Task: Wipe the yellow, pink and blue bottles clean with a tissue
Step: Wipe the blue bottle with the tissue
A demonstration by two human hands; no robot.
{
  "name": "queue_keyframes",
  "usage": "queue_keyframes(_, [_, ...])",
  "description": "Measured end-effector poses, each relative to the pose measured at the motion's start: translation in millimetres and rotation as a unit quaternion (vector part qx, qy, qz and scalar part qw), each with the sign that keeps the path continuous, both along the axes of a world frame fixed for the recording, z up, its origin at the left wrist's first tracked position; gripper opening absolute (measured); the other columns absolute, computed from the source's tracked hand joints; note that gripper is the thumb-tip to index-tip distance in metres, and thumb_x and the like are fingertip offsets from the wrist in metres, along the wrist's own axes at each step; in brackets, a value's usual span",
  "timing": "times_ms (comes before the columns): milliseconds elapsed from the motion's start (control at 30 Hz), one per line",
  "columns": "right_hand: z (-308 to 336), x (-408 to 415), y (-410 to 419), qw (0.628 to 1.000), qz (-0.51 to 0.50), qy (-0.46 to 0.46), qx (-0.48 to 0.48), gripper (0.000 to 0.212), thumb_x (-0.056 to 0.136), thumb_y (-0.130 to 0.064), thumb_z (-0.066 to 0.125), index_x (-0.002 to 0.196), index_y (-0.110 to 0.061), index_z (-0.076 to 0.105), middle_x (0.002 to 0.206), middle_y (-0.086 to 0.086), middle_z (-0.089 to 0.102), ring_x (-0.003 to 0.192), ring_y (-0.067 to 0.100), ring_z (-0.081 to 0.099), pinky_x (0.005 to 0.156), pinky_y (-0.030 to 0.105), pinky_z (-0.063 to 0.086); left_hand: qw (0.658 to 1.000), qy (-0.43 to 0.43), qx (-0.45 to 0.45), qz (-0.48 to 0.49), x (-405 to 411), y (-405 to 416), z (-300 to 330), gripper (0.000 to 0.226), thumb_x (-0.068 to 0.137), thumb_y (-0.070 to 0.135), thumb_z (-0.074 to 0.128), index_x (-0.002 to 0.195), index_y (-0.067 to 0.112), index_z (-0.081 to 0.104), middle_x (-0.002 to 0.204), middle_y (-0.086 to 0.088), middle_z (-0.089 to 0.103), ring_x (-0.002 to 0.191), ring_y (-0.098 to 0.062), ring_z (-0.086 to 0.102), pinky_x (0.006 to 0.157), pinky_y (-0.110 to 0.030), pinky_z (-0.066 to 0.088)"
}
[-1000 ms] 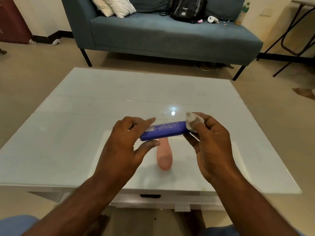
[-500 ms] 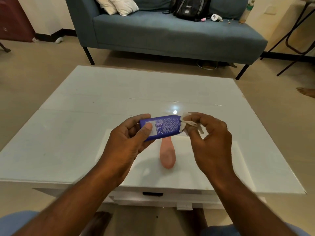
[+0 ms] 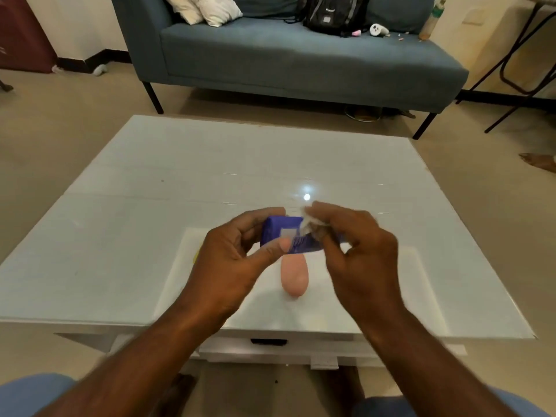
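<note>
Your left hand (image 3: pixel 228 263) grips the blue bottle (image 3: pixel 282 236) above the table (image 3: pixel 150 206); your right hand (image 3: pixel 358 251) pinches the tissue (image 3: pixel 310 221) against it. The pink bottle (image 3: pixel 294 276) lies below.

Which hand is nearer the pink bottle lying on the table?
Left, narrowly. The left hand hovers just left of the pink bottle, gripping the blue bottle; the right hand is up and right, pinching the tissue.
</note>
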State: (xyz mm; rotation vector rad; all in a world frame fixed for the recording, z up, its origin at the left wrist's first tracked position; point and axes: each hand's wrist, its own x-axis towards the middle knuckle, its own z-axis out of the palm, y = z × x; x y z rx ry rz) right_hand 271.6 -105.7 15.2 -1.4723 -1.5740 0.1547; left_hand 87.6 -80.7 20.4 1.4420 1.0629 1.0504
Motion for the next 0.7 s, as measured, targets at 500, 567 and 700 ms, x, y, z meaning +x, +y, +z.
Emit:
queue_keyframes(500, [2.1,-17.7,-6.8,0.998,0.051,-0.026,0.025,0.024,0.096,-0.012,0.071,0.119,-0.012,0.075,0.117,-0.001,0.075,0.109,0.011,0.068,0.096,0.029,0.058,0.984,0.095,0.144,0.035,2.8,-1.2,-4.2,0.040,0.087,0.017,0.074,0.125,0.025,0.065,0.119,0.016,0.069,0.113,-0.001,0.063,0.086,-0.008,0.049])
queue_keyframes(567, [2.4,-11.3,-2.9,0.999,0.048,0.004,0.014,0.026,0.095,-0.008,0.072,0.120,-0.015,0.075,0.118,-0.004,0.075,0.110,0.009,0.068,0.097,0.030,0.059,0.983,0.097,0.149,0.046,-0.1,0.6,-1.6,0.040,0.087,0.020,0.073,0.125,0.027,0.063,0.120,0.018,0.067,0.114,0.000,0.062,0.085,-0.006,0.049])
queue_keyframes(700, [2.6,16.2,10.4,0.995,-0.061,0.041,-0.061,0.025,0.095,-0.006,0.071,0.113,-0.022,0.076,0.108,-0.010,0.073,0.097,0.005,0.069,0.089,0.029,0.062,0.987,0.057,0.134,0.063,-3.6,1.9,3.8,0.040,0.086,0.029,0.068,0.126,0.029,0.061,0.119,0.018,0.067,0.114,-0.001,0.062,0.082,-0.009,0.052])
